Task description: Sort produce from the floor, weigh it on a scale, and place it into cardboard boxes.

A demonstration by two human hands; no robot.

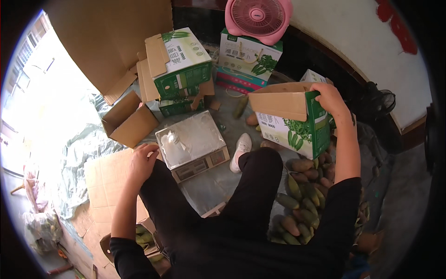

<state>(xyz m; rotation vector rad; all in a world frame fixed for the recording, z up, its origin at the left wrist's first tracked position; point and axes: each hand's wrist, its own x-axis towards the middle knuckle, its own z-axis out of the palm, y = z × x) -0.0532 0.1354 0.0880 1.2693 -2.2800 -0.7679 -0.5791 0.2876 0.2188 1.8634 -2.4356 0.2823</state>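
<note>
My right hand [327, 98] grips the upper right edge of an open carton [292, 128], white and green with printed vegetables and brown flaps. The carton is tilted, over the near right floor beside a heap of long green and reddish-brown radishes [304, 216]. My left hand [145, 160] is closed beside my left knee, fingers curled together. Whatever it may hold is hidden. Just right of it stands a boxy scale [190, 139] with a flat metal top, a crumpled clear piece of plastic [174, 138] lying on it.
Green-and-white cartons [181, 60] are stacked behind the scale, and an open brown box [130, 118] stands to their left. At the back a pink fan [258, 18] tops another carton [248, 58]. Flat cardboard [109, 181] and plastic sheeting [79, 153] cover the left floor.
</note>
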